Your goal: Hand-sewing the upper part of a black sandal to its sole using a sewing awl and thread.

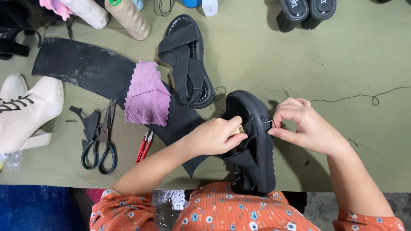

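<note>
A black platform sandal (pixel 255 149) lies on its side at the near edge of the green table, toe pointing away from me. My left hand (pixel 212 136) grips its strap from the left, with a gold thimble on one finger. My right hand (pixel 303 125) pinches a thin needle (pixel 269 122) at the sandal's right sole edge. A dark thread (pixel 364 96) trails off to the right across the table.
A second black sandal (pixel 186 60) lies farther back. A purple cloth (pixel 147 94) sits on a black leather sheet (pixel 81 66). Black scissors (pixel 101 139) and red thread snips (pixel 144 146) lie to the left. A white boot (pixel 25 111) and thread spools (pixel 128 17) stand at left and back.
</note>
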